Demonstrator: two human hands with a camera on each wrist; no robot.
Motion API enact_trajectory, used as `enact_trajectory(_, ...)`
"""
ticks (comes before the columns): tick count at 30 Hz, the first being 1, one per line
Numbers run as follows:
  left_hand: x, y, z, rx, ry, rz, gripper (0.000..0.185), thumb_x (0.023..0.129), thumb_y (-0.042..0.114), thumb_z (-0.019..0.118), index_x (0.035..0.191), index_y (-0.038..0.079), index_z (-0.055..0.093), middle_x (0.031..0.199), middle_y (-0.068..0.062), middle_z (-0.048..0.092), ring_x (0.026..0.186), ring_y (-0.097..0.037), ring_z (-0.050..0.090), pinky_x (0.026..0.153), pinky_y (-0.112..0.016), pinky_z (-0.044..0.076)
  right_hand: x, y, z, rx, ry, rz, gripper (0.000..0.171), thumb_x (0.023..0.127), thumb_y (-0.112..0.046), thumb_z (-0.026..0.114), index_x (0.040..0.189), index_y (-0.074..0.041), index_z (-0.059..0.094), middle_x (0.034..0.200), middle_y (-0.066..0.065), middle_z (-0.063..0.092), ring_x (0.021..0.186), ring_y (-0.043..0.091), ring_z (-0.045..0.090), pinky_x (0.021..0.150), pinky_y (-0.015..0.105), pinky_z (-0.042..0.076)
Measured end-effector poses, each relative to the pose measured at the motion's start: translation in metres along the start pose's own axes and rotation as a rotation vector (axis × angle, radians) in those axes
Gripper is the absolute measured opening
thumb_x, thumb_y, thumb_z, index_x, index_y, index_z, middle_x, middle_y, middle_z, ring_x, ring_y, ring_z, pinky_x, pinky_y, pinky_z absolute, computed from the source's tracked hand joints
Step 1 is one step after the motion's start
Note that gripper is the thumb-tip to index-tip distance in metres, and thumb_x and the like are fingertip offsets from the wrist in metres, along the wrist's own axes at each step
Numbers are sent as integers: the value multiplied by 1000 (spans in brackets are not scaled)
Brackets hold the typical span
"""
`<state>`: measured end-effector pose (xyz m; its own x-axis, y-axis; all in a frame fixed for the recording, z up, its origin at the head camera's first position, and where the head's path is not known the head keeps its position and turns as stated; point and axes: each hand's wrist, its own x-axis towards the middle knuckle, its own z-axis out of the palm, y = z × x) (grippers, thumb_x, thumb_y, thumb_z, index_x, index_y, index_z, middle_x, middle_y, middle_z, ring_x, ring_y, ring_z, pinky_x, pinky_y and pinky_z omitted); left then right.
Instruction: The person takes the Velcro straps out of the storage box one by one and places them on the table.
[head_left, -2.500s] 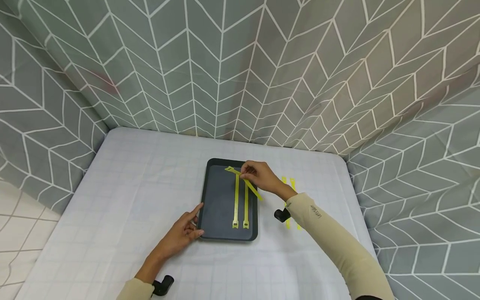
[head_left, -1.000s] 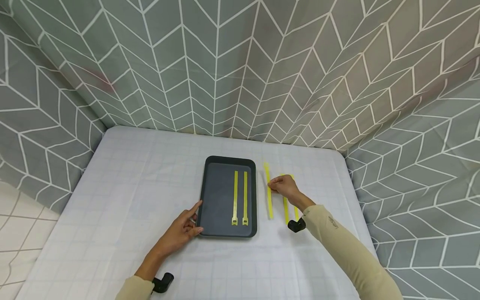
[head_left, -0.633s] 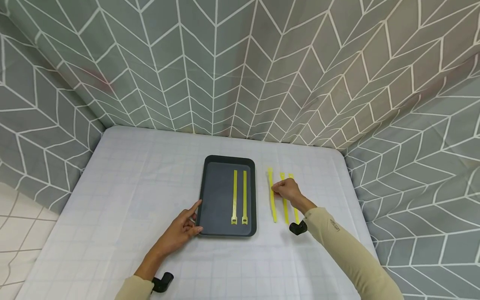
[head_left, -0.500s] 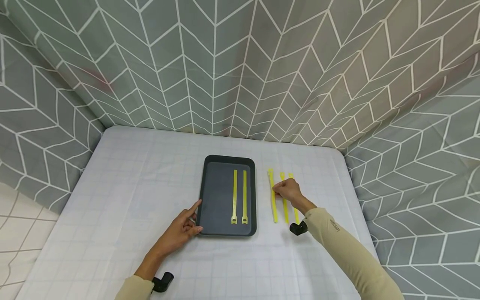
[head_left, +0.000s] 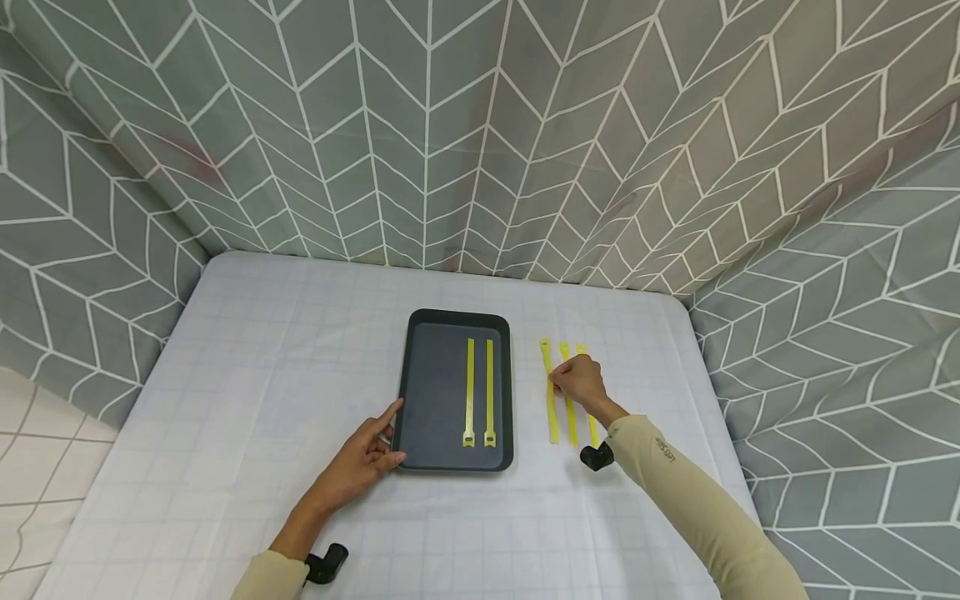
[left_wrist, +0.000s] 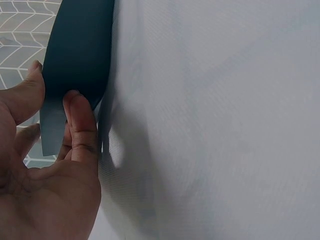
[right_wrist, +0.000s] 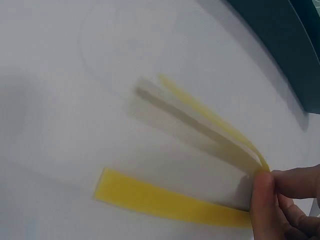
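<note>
A dark tray (head_left: 435,392) lies at the centre of the head view on a table covered with a white gridded cloth (head_left: 247,375). It is the only container, 1 in all. Inside it, toward its right side, lie 2 yellow straps (head_left: 480,392), parallel and just apart, running from the far part of the tray down toward its near rim, each with a small buckle end at the lower end.

To the right of the tray, on the cloth, there are 3 more yellow straps, side by side and roughly parallel. The leftmost strap (head_left: 551,392) is the one in hand: the right hand (head_left: 579,382) pinches it about midway between fingertips and thumb, fingers curled together on it. In the right wrist view this pinched strap (right_wrist: 210,125) is blurred and appears lifted off the cloth, while 1 neighbouring strap (right_wrist: 165,200) lies flat below it in the frame. In the head view the other 2 straps (head_left: 572,417) are partly covered by the hand and wrist.

That makes 5 straps counted: 2 in the tray, 3 outside it.

The left hand (head_left: 366,461) rests at the tray's lower left corner, fingers straight and relaxed, touching the rim; the left wrist view shows the fingers (left_wrist: 82,120) against the tray's edge (left_wrist: 80,55).

A grey curtain with a white chevron pattern (head_left: 480,133) fills the upper part of the frame.
</note>
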<state>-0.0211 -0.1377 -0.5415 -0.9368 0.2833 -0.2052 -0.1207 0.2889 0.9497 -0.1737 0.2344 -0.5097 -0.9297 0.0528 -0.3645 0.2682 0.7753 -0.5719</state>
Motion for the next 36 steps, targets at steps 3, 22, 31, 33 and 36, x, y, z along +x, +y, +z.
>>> enact_trajectory(3,0,0,1,0,4,1,84,91,3,71,160,15,26,116,-18,44,82,-9,55,69,-21,50,1,0,0,-38,15,-6,17,91,-13,70,80,-3,78,67,8,71,58,15,59,52,24,41)
enact_trajectory(22,-1,2,0,-8,13,35,81,92,3,70,160,11,26,113,-20,43,79,-8,53,67,-20,48,1,0,2,-169,73,-141,29,92,-13,69,66,-4,75,59,7,68,56,17,61,64,36,53)
enact_trajectory(31,1,1,1,-1,12,1,82,92,2,70,160,13,26,114,-18,43,77,-8,53,66,-20,49,1,0,2,-209,81,-195,34,91,-10,67,57,-5,72,50,3,62,45,14,53,50,29,47)
enact_trajectory(33,1,1,0,1,12,-6,83,92,1,70,160,14,26,114,-19,43,78,-8,53,67,-20,49,1,0,2,-211,86,-192,33,90,-10,67,58,-4,72,49,2,61,45,14,53,50,28,46)
enact_trajectory(36,2,0,0,1,9,-7,83,91,2,71,160,15,26,114,-18,43,78,-8,53,67,-20,49,1,0,3,-219,96,-172,28,90,-11,68,64,-3,74,51,2,62,48,14,55,52,29,48)
